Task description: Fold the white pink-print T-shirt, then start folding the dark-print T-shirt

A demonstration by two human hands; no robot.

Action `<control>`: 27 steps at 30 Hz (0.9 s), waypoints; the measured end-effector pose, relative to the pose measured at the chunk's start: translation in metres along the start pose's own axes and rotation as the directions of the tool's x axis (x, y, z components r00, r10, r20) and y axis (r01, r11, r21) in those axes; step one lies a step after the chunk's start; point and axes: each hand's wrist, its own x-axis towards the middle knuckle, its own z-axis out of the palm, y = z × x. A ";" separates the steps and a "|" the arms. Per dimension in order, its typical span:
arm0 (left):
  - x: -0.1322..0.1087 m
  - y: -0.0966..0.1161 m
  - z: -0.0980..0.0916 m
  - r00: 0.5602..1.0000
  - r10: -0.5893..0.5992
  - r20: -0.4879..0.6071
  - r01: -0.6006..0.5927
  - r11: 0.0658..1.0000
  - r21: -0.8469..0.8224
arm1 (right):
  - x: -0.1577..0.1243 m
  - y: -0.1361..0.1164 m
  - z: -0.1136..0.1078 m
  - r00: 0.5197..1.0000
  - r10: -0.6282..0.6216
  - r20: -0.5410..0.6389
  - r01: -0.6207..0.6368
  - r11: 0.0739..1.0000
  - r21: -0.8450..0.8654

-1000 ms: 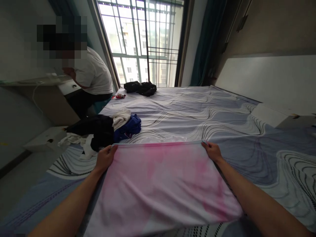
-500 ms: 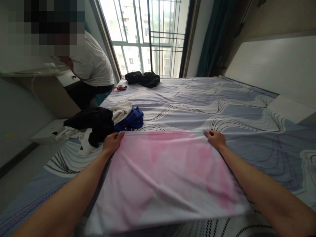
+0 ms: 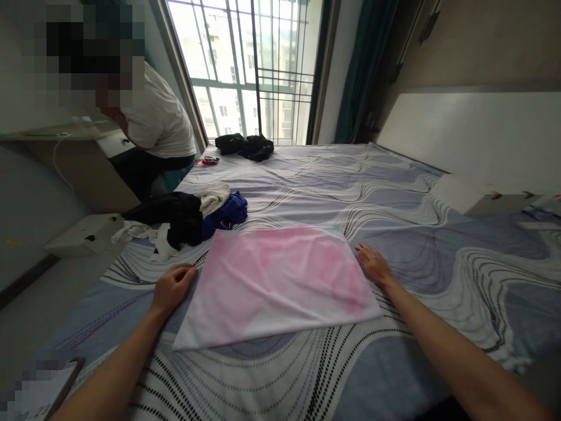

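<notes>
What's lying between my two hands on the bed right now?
In the head view, a pink-and-white cloth lies flat on the patterned bedsheet between your left hand and right hand, each hand resting beside one of its side edges.

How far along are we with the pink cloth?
Done: the pink-and-white fabric rectangle lies flat on the wave-patterned bed sheet. In hand: left hand and right hand rest open at its sides. Left: the heap of black, white and blue clothes looks unsorted.

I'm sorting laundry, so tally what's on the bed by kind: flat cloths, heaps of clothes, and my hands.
Flat pink cloth: 1
Heaps of clothes: 2, mixed heap, black heap by the window
Hands: 2, left hand, right hand
Total: 5
</notes>
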 end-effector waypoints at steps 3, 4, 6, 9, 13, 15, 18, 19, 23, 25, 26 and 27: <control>-0.055 0.000 -0.020 0.998 -0.054 -0.035 0.056 0.997 0.059 | -0.062 0.000 -0.013 0.997 -0.043 -0.067 0.050 0.993 0.103; -0.074 0.000 -0.025 0.997 -0.066 -0.042 0.069 0.994 0.079 | -0.082 0.000 -0.016 0.994 -0.054 -0.090 0.066 0.989 0.136; -0.108 0.004 -0.030 0.997 -0.062 -0.044 0.068 0.989 0.129 | -0.118 -0.004 -0.018 0.991 -0.038 -0.127 0.059 0.984 0.165; -0.139 0.016 -0.028 0.998 -0.045 -0.048 0.055 0.966 0.251 | -0.150 -0.018 -0.017 0.983 0.068 -0.173 -0.050 0.993 0.105; -0.144 0.039 -0.029 0.990 -0.136 -0.033 0.140 0.951 0.275 | -0.151 -0.047 -0.021 0.965 0.224 -0.135 -0.209 0.971 0.119; -0.143 0.049 -0.035 0.984 -0.171 0.045 0.162 0.973 0.165 | -0.146 -0.059 -0.028 0.967 0.253 -0.041 -0.232 0.933 0.273; -0.148 0.062 -0.049 0.974 -0.172 0.145 0.174 0.985 -0.001 | -0.145 -0.070 -0.044 0.962 0.268 0.047 -0.258 0.845 0.468; -0.153 0.065 -0.054 0.973 -0.176 0.147 0.183 0.982 -0.039 | -0.149 -0.072 -0.050 0.958 0.280 0.058 -0.270 0.822 0.502; -0.183 0.067 -0.077 0.971 -0.206 0.120 0.218 0.971 -0.102 | -0.181 -0.066 -0.069 0.938 0.315 0.142 -0.339 0.759 0.555; -0.208 0.061 -0.089 0.960 -0.242 0.143 0.253 0.965 -0.067 | -0.207 -0.055 -0.075 0.922 0.323 0.212 -0.386 0.740 0.550; -0.222 0.057 -0.094 0.952 -0.267 0.147 0.276 0.960 -0.043 | -0.221 -0.050 -0.076 0.914 0.329 0.237 -0.406 0.746 0.528; -0.236 0.053 -0.098 0.944 -0.307 0.123 0.311 0.950 -0.014 | -0.235 -0.045 -0.076 0.907 0.348 0.237 -0.421 0.769 0.482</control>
